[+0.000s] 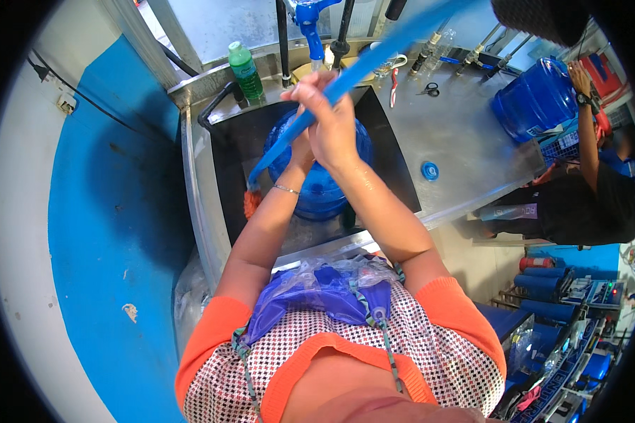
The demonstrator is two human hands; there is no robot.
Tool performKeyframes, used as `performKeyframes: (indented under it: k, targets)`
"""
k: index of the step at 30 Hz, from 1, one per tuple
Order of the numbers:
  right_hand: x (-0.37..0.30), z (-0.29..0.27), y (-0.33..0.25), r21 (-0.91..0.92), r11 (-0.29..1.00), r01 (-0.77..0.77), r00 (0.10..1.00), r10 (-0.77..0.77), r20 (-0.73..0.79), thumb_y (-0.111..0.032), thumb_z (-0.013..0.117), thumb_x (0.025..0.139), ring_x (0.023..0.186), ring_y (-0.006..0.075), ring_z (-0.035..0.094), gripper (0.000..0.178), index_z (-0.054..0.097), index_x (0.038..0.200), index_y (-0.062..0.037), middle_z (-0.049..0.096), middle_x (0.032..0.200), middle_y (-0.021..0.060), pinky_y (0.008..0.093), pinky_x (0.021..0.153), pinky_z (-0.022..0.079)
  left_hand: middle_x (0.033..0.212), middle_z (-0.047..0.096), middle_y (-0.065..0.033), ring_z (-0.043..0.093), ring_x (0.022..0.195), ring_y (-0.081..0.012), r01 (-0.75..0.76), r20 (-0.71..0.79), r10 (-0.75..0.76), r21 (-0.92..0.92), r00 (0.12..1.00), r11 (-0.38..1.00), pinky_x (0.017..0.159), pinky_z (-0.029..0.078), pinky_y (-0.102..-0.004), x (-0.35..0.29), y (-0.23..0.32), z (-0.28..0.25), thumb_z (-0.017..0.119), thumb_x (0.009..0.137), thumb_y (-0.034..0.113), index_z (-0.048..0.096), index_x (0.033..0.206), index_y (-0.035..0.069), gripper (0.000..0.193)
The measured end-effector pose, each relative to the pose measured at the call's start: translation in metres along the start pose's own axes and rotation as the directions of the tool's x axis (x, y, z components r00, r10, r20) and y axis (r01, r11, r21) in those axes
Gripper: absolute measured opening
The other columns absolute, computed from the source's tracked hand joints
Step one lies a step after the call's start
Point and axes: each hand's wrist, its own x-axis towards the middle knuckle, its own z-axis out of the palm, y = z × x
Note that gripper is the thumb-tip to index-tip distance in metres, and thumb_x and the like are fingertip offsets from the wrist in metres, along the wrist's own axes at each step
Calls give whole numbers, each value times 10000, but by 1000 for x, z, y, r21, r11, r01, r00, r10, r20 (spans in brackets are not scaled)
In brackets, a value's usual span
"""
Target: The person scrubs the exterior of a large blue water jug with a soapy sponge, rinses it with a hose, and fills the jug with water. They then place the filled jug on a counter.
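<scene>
My right hand (331,130) is raised over a large blue water jug (317,190), close below a blue tap (308,25). Its thumb and some fingers point away from me, apart. Just under it, my left hand (302,149) is mostly covered, so its fingers cannot be made out. A long blue handle (402,39) slants across in front of both hands, and no finger wraps over it from this side. Orange bristles (252,203) show at its lower end, beside my left forearm. The jug stands in a dark-lined sink (227,155); its mouth is hidden by my hands.
A green bottle (245,72) stands behind the sink's left corner. On the metal counter (458,127) lie a blue cap (430,170), scissors (430,89) and a red-and-white brush (394,88). At right, another person's hand (580,77) touches a second blue jug (536,102). A blue wall borders the left.
</scene>
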Motion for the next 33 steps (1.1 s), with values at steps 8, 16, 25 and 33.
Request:
performKeyframes:
  k: [8,16,25,33]
  targets:
    - [-44,34,104,-499,712,-494,835,548,-46,-329,662,905,894,196,517,425,501,1167,-35,541,913,68,370,847,444,894,691,-113,669,818,-191,-33,19,34,-68,999,997,765,521,-326,-1,-6,20,864,663,227,618,1016,36,471]
    - [53,-34,41,-647,687,-329,767,594,241,-237,628,920,854,169,672,338,602,1156,3,651,907,89,284,750,553,944,689,-141,672,881,-274,-15,72,20,-69,997,997,817,520,-369,0,-31,5,855,663,286,595,1079,17,560]
    - [93,-65,-34,-948,295,-119,755,647,107,-138,522,942,734,129,647,256,618,1105,36,664,821,74,255,698,527,996,695,-160,678,944,-280,95,34,-98,84,995,992,830,515,-359,13,-20,10,880,630,312,611,1070,21,592]
    - [75,-68,-56,-856,333,-395,486,867,113,-161,530,951,787,144,676,243,626,1113,-8,674,863,66,263,658,558,931,687,-84,651,906,-178,-46,28,46,-5,999,999,839,501,-322,2,-14,-37,841,669,218,635,1024,25,454]
